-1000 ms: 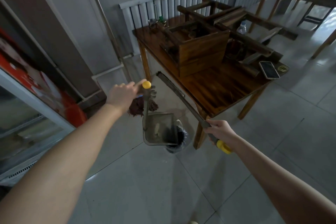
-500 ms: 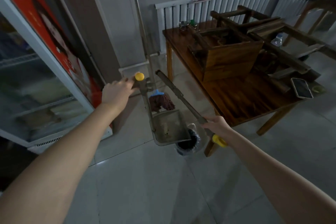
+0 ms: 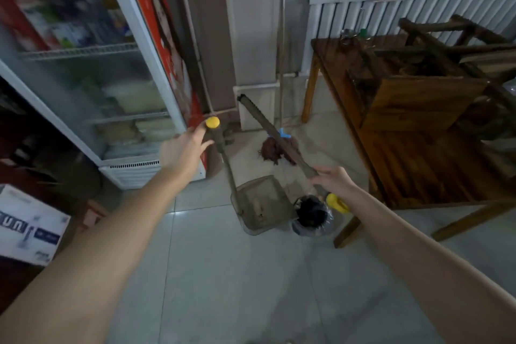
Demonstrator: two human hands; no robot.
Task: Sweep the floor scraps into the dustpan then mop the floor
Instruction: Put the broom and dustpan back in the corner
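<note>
While the tiled floor [image 3: 223, 288] fills most of the view, a glass-door fridge [image 3: 92, 64] stands at the left and a wooden desk [image 3: 418, 148] at the right, with upturned wooden stools [image 3: 435, 70] piled on it. A white radiator [image 3: 391, 14] lines the wall behind the desk. Between fridge and desk a mop [image 3: 275, 148] leans in the corner, its reddish head on the floor and its pole rising up the wall.

Both arms reach forward. The left hand [image 3: 183, 152] is at the top of the dustpan's upright handle, just under the yellow cap [image 3: 212, 122]; its fingers touch the grip but look loosened, and I cannot tell if they clasp it. The dustpan [image 3: 262, 204] sits on the floor below and to the right of that hand, with a few pale scraps [image 3: 258, 208] inside.

The right hand [image 3: 333, 181] is clenched round the broom [image 3: 273, 134] near its yellow end, the dark shaft slanting up and away to the left, across the mop head. Just below this hand a small bin [image 3: 312, 216] with a dark liner stands beside the dustpan's right edge, near the desk leg.
</note>
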